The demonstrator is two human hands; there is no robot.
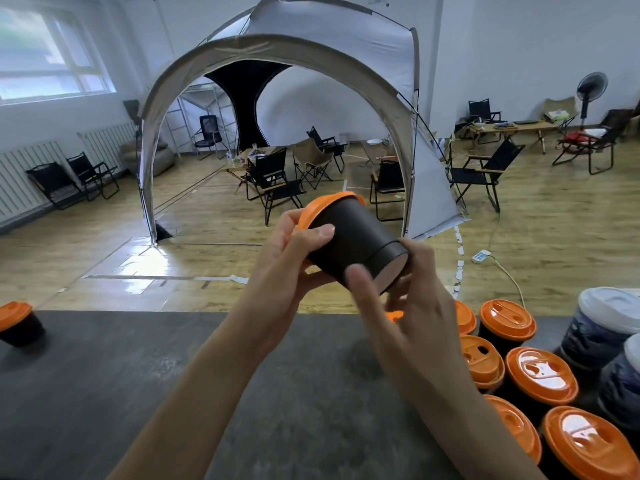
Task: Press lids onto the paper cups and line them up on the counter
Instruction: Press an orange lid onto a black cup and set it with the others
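Gripping a black paper cup (349, 237) at both ends, clear above the desk (138, 393).

Left hand (287, 258): curled round the lid end. The thumb lies flat on the cup wall just below the orange lid (311, 211). The other fingers sit behind the lid, mostly hidden.

Right hand (408, 296): curled round the base end, thumb on the wall near the bottom seam, fingers tucked under the base and blurred.

Cup lies tilted, lid pointing up and away to the left, pale recessed bottom facing the camera. Lid is on the rim. The far side is hidden, so I cannot tell whether it is seated all round.

Both forearms rise from the bottom edge and converge mid-frame.

On the desk at right stand orange-lidded cups (540, 374), close together, some behind the right forearm, some cut off by the frame. Beyond them stand white-lidded cups (606, 327), also cut off. A lone lidded cup (19, 323) stands at the far left edge, partly out of frame.
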